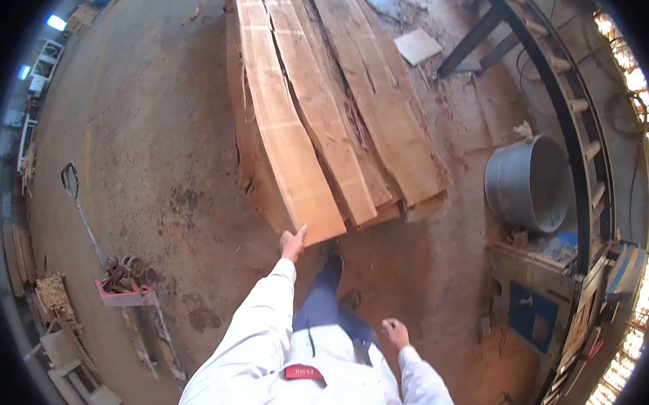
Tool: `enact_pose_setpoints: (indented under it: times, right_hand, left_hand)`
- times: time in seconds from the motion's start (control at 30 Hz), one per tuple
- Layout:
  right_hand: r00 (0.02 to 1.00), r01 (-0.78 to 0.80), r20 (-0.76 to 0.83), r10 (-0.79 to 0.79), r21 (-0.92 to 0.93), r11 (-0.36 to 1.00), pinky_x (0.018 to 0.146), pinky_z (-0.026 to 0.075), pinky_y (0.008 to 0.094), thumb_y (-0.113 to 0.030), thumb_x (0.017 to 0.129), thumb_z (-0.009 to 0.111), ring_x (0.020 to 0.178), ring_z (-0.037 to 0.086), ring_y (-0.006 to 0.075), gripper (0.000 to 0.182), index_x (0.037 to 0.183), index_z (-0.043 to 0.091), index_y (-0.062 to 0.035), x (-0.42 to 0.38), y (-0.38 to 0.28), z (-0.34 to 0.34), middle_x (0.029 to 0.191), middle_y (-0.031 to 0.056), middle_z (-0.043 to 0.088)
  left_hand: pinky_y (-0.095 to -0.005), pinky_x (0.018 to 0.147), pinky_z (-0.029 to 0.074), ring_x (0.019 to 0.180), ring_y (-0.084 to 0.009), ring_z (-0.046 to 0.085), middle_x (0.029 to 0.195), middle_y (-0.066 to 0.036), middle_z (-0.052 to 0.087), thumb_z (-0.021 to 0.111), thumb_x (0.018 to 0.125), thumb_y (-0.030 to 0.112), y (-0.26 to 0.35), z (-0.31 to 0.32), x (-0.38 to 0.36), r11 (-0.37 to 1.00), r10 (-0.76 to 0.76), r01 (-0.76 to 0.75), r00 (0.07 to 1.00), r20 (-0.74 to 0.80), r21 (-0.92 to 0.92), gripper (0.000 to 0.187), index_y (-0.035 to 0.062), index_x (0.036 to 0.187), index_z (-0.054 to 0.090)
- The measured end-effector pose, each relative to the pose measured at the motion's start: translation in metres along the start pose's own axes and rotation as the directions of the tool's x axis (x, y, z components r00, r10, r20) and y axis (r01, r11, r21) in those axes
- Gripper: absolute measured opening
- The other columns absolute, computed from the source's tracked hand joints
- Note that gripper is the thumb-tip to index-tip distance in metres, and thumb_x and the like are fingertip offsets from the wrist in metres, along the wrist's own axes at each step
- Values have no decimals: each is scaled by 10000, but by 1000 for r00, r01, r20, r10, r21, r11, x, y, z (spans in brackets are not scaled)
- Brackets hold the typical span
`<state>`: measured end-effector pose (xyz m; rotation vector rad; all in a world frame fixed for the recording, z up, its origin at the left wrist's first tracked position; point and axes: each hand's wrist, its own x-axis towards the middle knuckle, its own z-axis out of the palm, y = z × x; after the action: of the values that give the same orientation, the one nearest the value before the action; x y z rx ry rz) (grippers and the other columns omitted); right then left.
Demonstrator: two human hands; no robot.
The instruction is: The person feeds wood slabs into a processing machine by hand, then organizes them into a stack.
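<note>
My left hand [292,244] grips the near left corner of a long wooden plank [291,143], thumb on top and fingers out of sight underneath. This plank lies lengthwise on a stack of rough-edged boards [386,125], with a dark gap between it and its neighbour. Low by my right side, my right hand [396,332] hangs away from the wood with its fingers curled in. A small dark spot shows at those fingers, too small to name.
On the left stands a pallet jack [122,280] with its handle raised. To the right are a large metal drum [528,182], a black roller conveyor frame [578,105] and a machine cabinet [533,313]. A pale square sheet [417,46] lies on the floor beyond the stack.
</note>
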<state>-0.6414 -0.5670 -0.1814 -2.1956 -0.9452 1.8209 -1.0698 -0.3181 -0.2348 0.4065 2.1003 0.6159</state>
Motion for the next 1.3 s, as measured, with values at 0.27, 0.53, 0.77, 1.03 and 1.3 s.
enact_pose_setpoints:
  times: [0.27, 0.53, 0.77, 1.03, 1.3]
  right_hand:
    - [999, -32, 22, 29, 152, 988, 628, 514, 274, -260, 988, 644, 710, 619, 110, 262, 1056, 699, -13, 98, -109, 35, 843, 43, 690]
    - [989, 16, -145, 14, 200, 980, 876, 496, 360, -454, 956, 649, 948, 666, 226, 460, 1066, 712, -12, 183, -175, 72, 970, 108, 734]
    - [938, -343, 322, 129, 812, 471, 1191, 46, 606, -784, 828, 600, 1519, 160, 372, 989, 1543, 333, -157, 315, -197, 123, 1634, 111, 272]
    - [911, -369, 368, 188, 929, -29, 1040, 479, 528, -565, 904, 697, 1287, 557, 303, 738, 1440, 469, -111, 397, -221, 180, 1414, 92, 574]
    - [986, -163, 110, 126, 802, 575, 869, 560, 389, -524, 865, 770, 1071, 646, 211, 743, 1315, 561, 30, 314, -271, 32, 1225, 120, 659]
  left_hand:
    - [-364, 494, 539, 678, -241, 667, 946, -213, 655, 807, 844, 411, 36, 7, -13, 999, -43, 44, 998, 48, -15, 623, -137, 1025, 572]
    - [-360, 571, 596, 798, -234, 686, 995, -171, 662, 753, 909, 401, 31, -7, -3, 995, -88, 80, 988, 130, 67, 564, -99, 1096, 571]
    - [-341, 567, 558, 758, -188, 653, 988, -153, 674, 742, 926, 358, 47, -36, -19, 991, 11, -17, 999, 47, 132, 486, -83, 1085, 616]
    - [-353, 559, 601, 782, -218, 687, 966, -190, 674, 739, 927, 370, 55, -25, -17, 949, -63, 76, 997, -51, 306, 524, -121, 1039, 597]
    - [-393, 679, 635, 944, -257, 691, 1158, -161, 655, 665, 984, 364, 39, -13, -17, 990, -95, 116, 965, 243, -74, 554, -76, 1287, 520]
